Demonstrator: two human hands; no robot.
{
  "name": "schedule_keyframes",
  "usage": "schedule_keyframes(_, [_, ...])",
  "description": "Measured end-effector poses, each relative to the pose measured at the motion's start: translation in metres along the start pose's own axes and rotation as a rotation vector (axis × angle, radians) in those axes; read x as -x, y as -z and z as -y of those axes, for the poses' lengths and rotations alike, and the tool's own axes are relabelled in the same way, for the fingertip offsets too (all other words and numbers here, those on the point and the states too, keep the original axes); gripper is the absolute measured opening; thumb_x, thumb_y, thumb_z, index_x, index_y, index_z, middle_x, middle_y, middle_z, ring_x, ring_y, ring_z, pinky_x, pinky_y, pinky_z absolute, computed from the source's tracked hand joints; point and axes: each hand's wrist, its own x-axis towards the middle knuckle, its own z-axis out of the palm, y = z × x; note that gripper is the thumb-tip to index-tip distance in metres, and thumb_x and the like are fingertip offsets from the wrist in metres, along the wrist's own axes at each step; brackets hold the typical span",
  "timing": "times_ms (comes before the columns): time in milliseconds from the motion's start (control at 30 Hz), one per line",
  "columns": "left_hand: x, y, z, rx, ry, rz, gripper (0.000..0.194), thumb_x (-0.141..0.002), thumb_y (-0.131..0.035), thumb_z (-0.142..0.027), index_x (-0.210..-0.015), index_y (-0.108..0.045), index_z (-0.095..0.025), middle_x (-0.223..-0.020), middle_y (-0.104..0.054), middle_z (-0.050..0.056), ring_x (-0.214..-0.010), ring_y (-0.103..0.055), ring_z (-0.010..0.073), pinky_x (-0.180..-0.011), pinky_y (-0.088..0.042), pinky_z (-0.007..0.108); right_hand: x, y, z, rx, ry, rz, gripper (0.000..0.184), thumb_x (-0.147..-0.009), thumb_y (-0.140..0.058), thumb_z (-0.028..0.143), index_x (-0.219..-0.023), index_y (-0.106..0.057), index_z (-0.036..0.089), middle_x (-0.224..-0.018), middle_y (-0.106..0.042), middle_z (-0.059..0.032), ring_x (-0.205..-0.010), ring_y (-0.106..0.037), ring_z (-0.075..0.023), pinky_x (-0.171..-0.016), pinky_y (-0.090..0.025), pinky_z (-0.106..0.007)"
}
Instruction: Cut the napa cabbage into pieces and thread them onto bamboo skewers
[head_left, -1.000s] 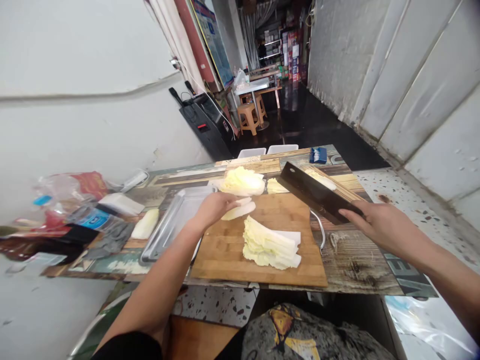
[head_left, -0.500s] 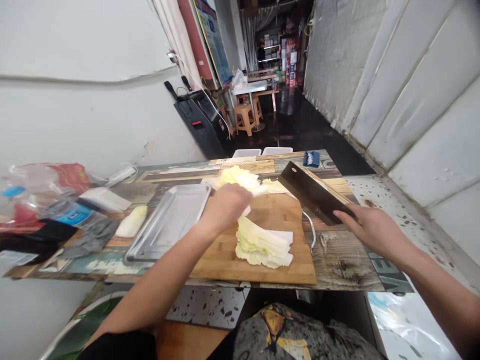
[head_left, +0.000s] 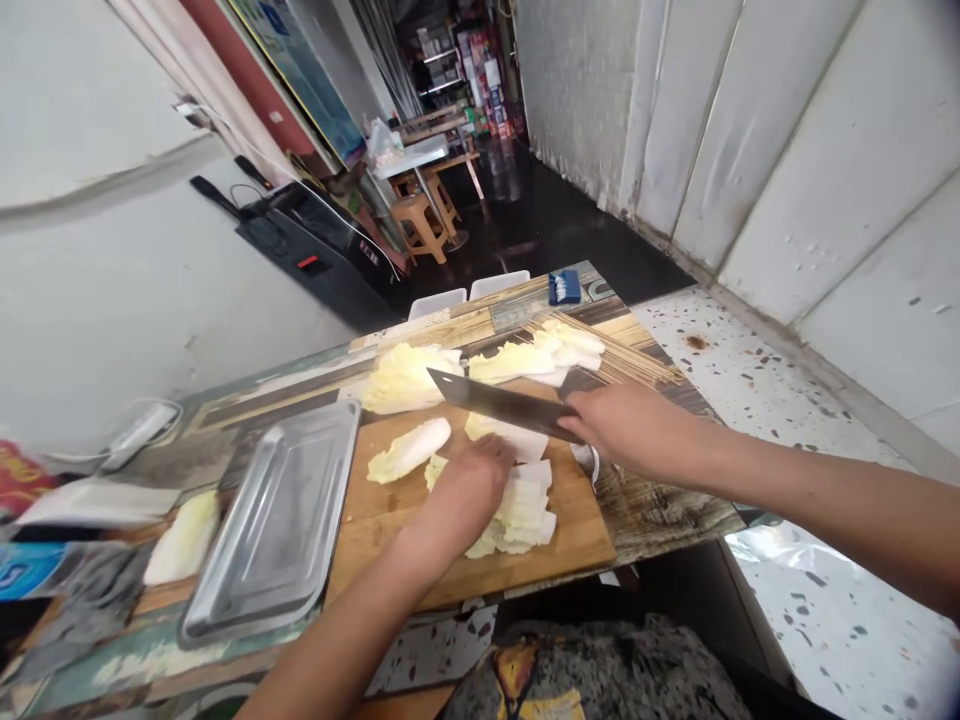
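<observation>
My right hand (head_left: 619,425) grips the handle of a cleaver (head_left: 502,402), whose dark blade points left above the wooden cutting board (head_left: 367,540). Just below the blade lies a napa cabbage leaf (head_left: 521,440). With fingers curled, my left hand (head_left: 476,490) holds the near side of this leaf; its fingertips are partly hidden. Stacked cut cabbage pieces (head_left: 529,515) sit at the board's near right, close to that hand. Another cabbage leaf (head_left: 409,450) rests apart on the board's left. More cabbage leaves (head_left: 412,378) are heaped beyond the far edge.
A metal tray (head_left: 281,520) stands left of the board, with a small cabbage heart (head_left: 182,537) beside it. Wooden skewers (head_left: 630,350) and a blue box (head_left: 564,288) are at the back right. Left lie a grey cloth (head_left: 97,600) and a bottle (head_left: 30,572).
My left hand has come back from the far leaf pile to the board, where more leaves now lie. The cleaver has moved left over the board. The view has turned and tilted.
</observation>
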Motion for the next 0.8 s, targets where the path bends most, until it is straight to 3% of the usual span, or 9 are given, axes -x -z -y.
schedule_keyframes(133, [-0.005,-0.002,-0.004,-0.046,0.036,0.029,0.032,-0.087,-0.041,0.0,-0.109,-0.062,-0.009,-0.128,-0.058,0.018,-0.106,-0.061,0.0251,-0.094,-0.049,0.037,0.001,0.001,0.002,0.008,-0.011,0.016,0.033,-0.099,-0.038,0.033,-0.099,-0.065,0.013,-0.074,-0.07,-0.0115,-0.072,-0.068,-0.0248,-0.061,-0.042,-0.03])
schedule_keyframes(400, [-0.009,-0.003,-0.006,0.016,0.007,-0.038,0.03,-0.087,-0.041,0.001,-0.103,-0.065,-0.007,-0.111,-0.066,0.017,-0.111,-0.059,0.0244,-0.099,-0.047,0.038,-0.004,0.0,0.003,0.051,0.014,0.072,0.031,-0.098,-0.04,0.03,-0.091,-0.064,0.012,-0.075,-0.071,-0.0131,-0.073,-0.069,-0.0247,-0.059,-0.042,-0.029])
schedule_keyframes(800, [-0.02,-0.006,-0.004,-0.071,0.0,0.013,0.023,-0.088,-0.046,-0.005,-0.098,-0.067,-0.008,-0.099,-0.067,0.015,-0.097,-0.06,0.0282,-0.086,-0.049,0.039,0.0,0.009,0.005,0.054,-0.008,0.092,0.032,-0.099,-0.039,0.03,-0.094,-0.065,0.011,-0.076,-0.071,-0.012,-0.072,-0.068,-0.0224,-0.055,-0.038,-0.028])
